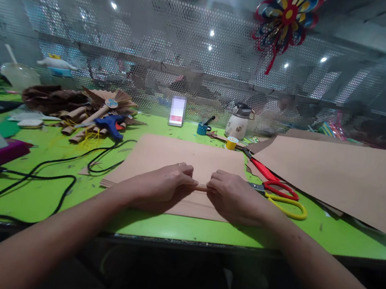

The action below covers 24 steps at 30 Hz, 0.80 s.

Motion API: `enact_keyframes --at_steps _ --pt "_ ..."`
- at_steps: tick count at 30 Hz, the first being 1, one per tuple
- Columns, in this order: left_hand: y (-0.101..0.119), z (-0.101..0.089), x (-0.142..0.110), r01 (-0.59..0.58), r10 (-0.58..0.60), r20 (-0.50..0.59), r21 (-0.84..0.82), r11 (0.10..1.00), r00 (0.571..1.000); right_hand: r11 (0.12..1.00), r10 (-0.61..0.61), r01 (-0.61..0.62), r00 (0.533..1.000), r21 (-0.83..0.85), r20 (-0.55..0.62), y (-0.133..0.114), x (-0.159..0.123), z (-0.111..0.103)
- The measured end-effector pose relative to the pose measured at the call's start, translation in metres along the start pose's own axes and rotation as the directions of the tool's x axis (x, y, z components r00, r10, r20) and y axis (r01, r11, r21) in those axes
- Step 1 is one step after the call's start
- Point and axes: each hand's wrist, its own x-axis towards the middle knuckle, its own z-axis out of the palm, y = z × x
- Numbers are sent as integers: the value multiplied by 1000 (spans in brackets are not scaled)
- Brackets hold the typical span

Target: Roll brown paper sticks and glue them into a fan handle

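Note:
A sheet of brown kraft paper [180,154] lies flat on the green table [46,191] right in front of me. My left hand [164,183] and my right hand [232,195] rest side by side on its near part. Both hands are closed, their fingers pinching a narrow fold [202,187] in the paper between them. A ring shows on my left hand. The paper's near edge is partly hidden under my hands.
Red scissors [271,177] and yellow scissors [288,206] lie just right of my right hand. A large loose brown sheet [332,176] covers the right side. A blue glue gun [109,124], its black cable [49,170], pleated paper fans [76,106], a phone [177,111] and a bottle [238,121] stand behind.

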Motion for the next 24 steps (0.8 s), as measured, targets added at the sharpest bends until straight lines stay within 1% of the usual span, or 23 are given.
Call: enact_keyframes --at_steps 7,15,20,24 --pt "0 -7 -2 27 -28 94 16 1000 995 994 16 -19 999 109 30 2 -5 -5" --pt "0 -8 -2 24 -25 107 10 1000 994 991 38 -45 998 128 58 3 -7 -3" --pt "0 -8 -3 22 -22 98 0 1000 995 992 29 -35 998 120 47 1 -8 -3" --pt "1 -10 -4 12 -12 116 0 1000 993 995 19 -25 998 102 55 1 -8 -3"
